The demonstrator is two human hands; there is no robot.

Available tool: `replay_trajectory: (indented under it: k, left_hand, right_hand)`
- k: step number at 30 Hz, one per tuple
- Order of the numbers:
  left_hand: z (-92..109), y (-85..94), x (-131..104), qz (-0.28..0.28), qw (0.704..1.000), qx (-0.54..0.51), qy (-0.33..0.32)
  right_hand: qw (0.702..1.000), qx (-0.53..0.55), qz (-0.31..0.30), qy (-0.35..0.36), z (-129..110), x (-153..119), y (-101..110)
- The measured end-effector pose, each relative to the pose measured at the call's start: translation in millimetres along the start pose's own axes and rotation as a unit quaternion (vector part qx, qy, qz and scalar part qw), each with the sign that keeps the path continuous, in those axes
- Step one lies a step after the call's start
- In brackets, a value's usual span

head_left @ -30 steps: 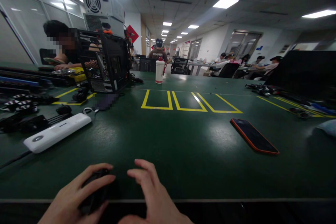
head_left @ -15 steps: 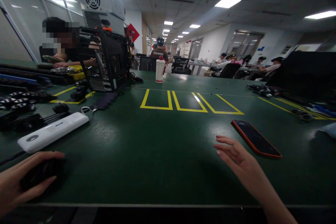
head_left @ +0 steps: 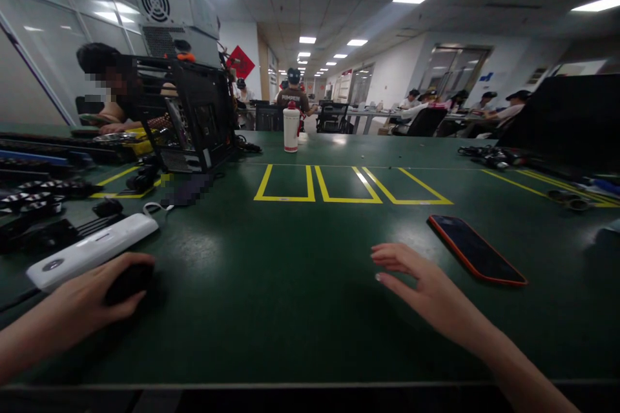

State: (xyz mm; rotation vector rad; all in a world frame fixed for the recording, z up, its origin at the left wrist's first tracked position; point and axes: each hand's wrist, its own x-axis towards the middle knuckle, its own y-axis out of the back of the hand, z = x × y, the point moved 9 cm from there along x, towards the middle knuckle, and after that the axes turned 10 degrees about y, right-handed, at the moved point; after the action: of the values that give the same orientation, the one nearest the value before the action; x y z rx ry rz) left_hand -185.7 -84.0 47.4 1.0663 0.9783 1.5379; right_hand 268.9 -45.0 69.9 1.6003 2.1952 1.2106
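My left hand point(head_left: 92, 300) is closed around a black computer mouse point(head_left: 130, 282), thumb on the near side and fingers over the far side. Just beyond that hand lies a white power strip point(head_left: 99, 246) with a round button. Fingers stretched out and thumb apart, my right hand point(head_left: 411, 277) holds nothing above the green table point(head_left: 271, 310). To its right a phone point(head_left: 477, 248) in an orange case lies with its dark screen up.
Yellow tape outlines point(head_left: 284, 199) mark the table's middle. Behind them stands a white bottle point(head_left: 291, 130). An open black computer case point(head_left: 203, 116), topped by silver power supplies point(head_left: 177, 13), stands at left. Cables and adapters point(head_left: 53, 232) crowd the left side; a dark monitor point(head_left: 566, 122) stands at right.
My left hand has moved right and away from me with the mouse, passing in front of the power strip. My right hand has shifted left, away from the phone.
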Motion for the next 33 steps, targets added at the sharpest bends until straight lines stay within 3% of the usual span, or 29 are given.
replay_trajectory:
  k: [3, 6, 8, 11, 14, 20, 33]
  left_hand:
    - [84, -13.7, 35, -0.064, 0.995, -0.002, -0.075]
    - [161, -30.5, 74, -0.051, 0.988, -0.004, -0.146]
    - [200, -45.7, 94, -0.027, 0.981, -0.013, -0.192]
    - [236, -68.1, 111, 0.013, 0.973, -0.027, -0.231]
    - [253, -84.3, 116, 0.033, 0.969, -0.034, -0.242]
    - [262, -88.9, 115, 0.066, 0.965, -0.073, -0.242]
    - [242, -97.6, 129, -0.028, 0.934, -0.228, -0.275]
  right_hand:
    - [0.997, 0.034, -0.056, 0.033, -21, 33, -20]
    - [0.989, 0.108, -0.1, 0.034, -21, 72, -49]
    - [0.986, 0.146, -0.083, 0.017, -10, 99, -64]
    - [0.976, 0.216, -0.028, -0.002, 10, 131, -80]
    - [0.954, 0.3, -0.005, -0.014, 23, 145, -96]
    - [0.942, 0.331, 0.04, -0.022, 40, 148, -104]
    - [0.963, 0.263, 0.053, 0.037, 39, 151, -94]
